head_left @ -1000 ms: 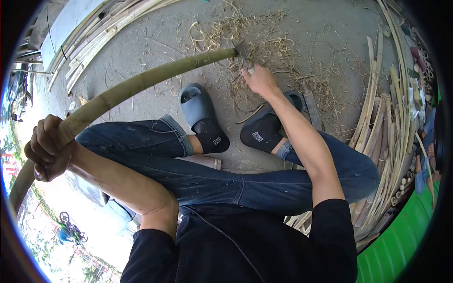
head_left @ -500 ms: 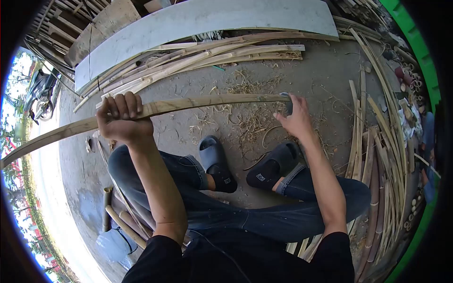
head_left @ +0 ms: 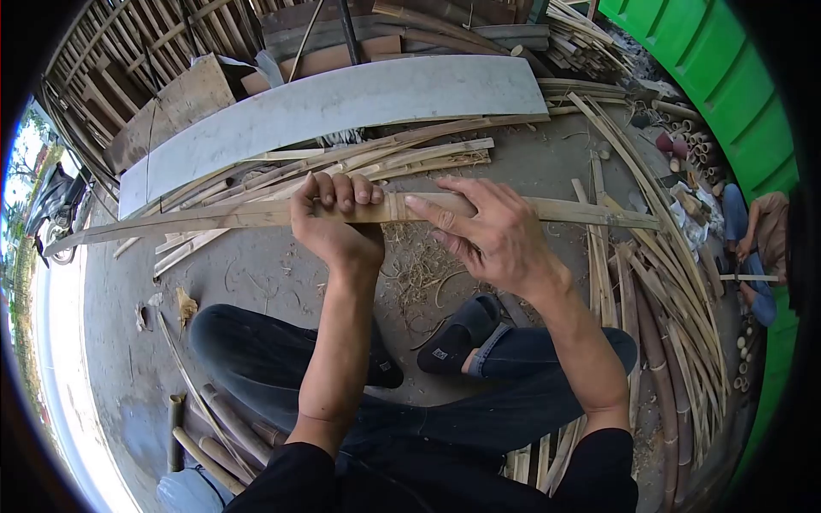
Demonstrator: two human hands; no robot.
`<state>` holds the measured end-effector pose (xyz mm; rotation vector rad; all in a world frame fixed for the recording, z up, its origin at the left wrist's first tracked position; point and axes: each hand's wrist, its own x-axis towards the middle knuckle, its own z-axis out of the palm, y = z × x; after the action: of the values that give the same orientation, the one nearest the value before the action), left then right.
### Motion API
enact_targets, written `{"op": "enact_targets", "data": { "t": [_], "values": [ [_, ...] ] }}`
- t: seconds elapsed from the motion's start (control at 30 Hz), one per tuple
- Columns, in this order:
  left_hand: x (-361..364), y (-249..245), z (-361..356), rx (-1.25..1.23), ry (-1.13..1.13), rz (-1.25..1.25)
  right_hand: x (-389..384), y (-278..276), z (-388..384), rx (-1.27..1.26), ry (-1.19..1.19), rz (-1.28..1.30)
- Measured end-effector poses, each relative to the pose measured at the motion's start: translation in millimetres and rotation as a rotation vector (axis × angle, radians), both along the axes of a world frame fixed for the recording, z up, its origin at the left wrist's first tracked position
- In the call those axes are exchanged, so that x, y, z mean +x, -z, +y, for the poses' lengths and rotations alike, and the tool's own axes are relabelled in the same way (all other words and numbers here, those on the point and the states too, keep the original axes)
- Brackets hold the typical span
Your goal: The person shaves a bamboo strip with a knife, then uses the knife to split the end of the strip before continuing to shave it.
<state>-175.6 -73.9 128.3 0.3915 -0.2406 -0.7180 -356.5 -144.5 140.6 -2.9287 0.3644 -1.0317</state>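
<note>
- Left hand (head_left: 335, 224) is closed in a fist round one long bamboo strip (head_left: 214, 215), fingers curled over its top edge. Right hand (head_left: 496, 239) is open just beside it, fingers spread and lying along the same strip, clasping nothing.
- That strip runs crosswise above the knees. Its middle is hidden under the two hands, and its left tip thins out toward the dark lens edge.
- Nearest to me, two black sleeves (head_left: 282, 479) are cut off by the bottom of the frame.
- Below the hands are crossed legs in jeans (head_left: 256, 350). I see one dark slipper (head_left: 453, 333) clearly. The other foot is mostly hidden behind the left forearm.
- At lower left lie short bamboo poles (head_left: 224, 419). I count at least three, but the rim cuts off the rest.
- Loose shavings (head_left: 419, 265) cover the ground under the strip, too many to count.
- To the right a thick bundle (head_left: 676, 291) of curved strips fans along the edge, also past counting.
- Beyond the hands a pile of split strips (head_left: 376, 158) lies against one long pale board (head_left: 342, 98).
- Farther off, a slatted fence (head_left: 137, 51) stands on the left and a green wall (head_left: 727, 77) on the right.
- One other person (head_left: 757, 227) crouches at the right rim, partly cut off. What their hands hold is too small to tell.
- One motorbike (head_left: 53, 192) shows at the far left, distorted.
</note>
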Motion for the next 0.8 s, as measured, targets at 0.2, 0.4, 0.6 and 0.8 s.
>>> {"op": "enact_targets", "data": {
  "t": [0.2, 0.4, 0.6, 0.8],
  "values": [
    [-14.6, 16.6, -2.2, 0.040, 0.097, 0.100, -7.3, 3.4, 13.1, -0.015, -0.007, 0.075],
    [-21.2, 10.5, -3.3, 0.165, 0.203, -0.151, -23.2, 11.7, 4.9, 0.145, -0.116, -0.075],
    [20.6, 8.4, 18.3, 0.559, 0.556, -1.324, -116.4, -1.0, -8.4, 0.106, 0.233, -0.154],
    [141.3, -84.5, 15.2, 0.213, -0.101, -1.348, -312.5, 12.5, -4.7, 0.192, 0.773, -0.227]
  ]
}}
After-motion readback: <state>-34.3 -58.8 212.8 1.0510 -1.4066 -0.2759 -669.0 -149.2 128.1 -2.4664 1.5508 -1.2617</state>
